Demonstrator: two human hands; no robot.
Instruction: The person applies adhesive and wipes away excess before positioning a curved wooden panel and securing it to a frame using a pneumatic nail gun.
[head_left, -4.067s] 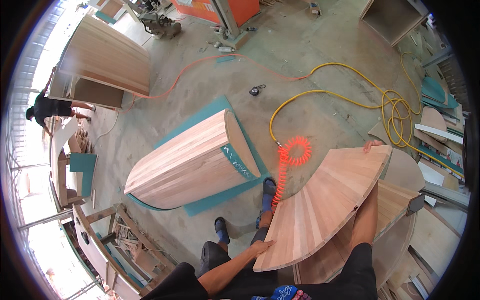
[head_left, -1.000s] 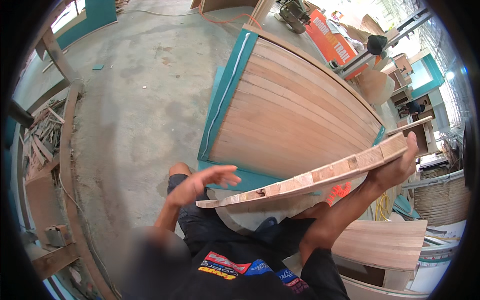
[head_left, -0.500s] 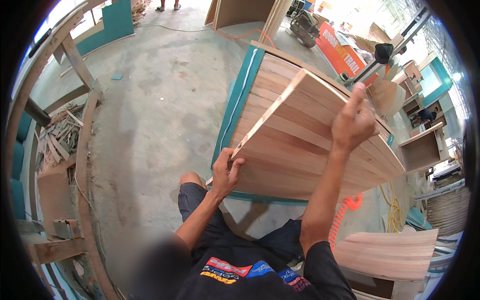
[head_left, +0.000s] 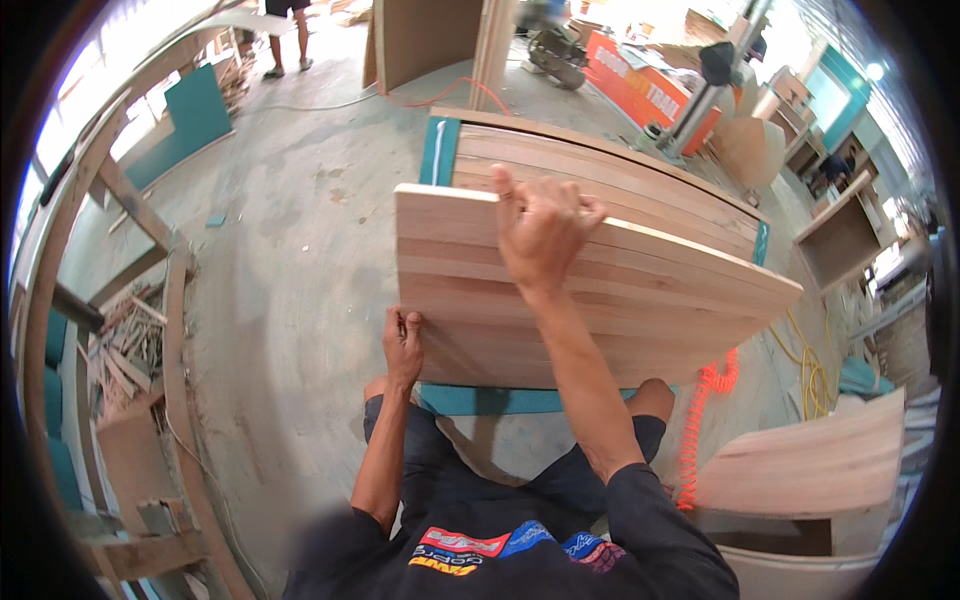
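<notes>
A wide wooden panel of glued strips stands tilted up in front of me, its pale top edge facing me. My left hand grips its left edge, thumb on the near face and fingers wrapped round behind. My right hand is closed over the top edge, thumb raised. Behind the panel lies a wooden cabinet carcass with strip-wood inside and teal edges. A white bead of glue runs along its left teal edge. Much of the carcass is hidden by the panel.
An orange coiled air hose hangs at the right, beside a curved wooden panel and a yellow hose. Wood scraps lie behind a timber frame at left. A person's legs show far off.
The panel has swung from lying slantwise over the carcass to standing more upright and squarer to me. Both hands moved left with it, and more of the carcass's far side shows.
</notes>
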